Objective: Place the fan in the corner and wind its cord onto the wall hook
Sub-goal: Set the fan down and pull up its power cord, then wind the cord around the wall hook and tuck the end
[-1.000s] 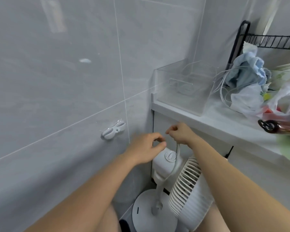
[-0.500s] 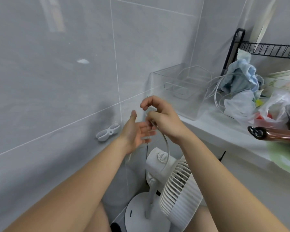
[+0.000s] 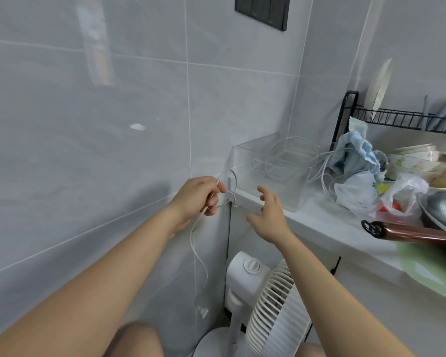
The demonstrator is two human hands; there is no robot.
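While the person is crouching at a tiled corner, these lines are telling what is showing.

Fan: white plastic pedestal fan (image 3: 265, 302) is standing on the floor in the corner, between the grey tiled wall (image 3: 88, 155) and the cabinet under the white bench (image 3: 327, 220), its ribbed grille facing down and to the right.

Cord: thin white power cord (image 3: 195, 251) is hanging in a loose curve from the left hand down along the wall; its lower end is too blurred to follow.

Left hand: left hand (image 3: 197, 195) is pinching the cord, its fingers (image 3: 213, 202) curling round it, just beside the hook.

Hook: small clear plastic wall hook (image 3: 230, 188) is sitting at the wall's edge by the bench end; whether the cord is already touching it cannot be told.

Right hand: right hand (image 3: 268, 215) is hovering near the bench edge, fingers spread and holding nothing.

Bench: clear plastic box (image 3: 273, 167), crumpled bags and a pan with a brown handle (image 3: 410, 233) are resting there.

Risk: hook being nearly transparent, a loop could miss it and slide down; pulling the slack tight could tip the fan or tug the hook off the tile.
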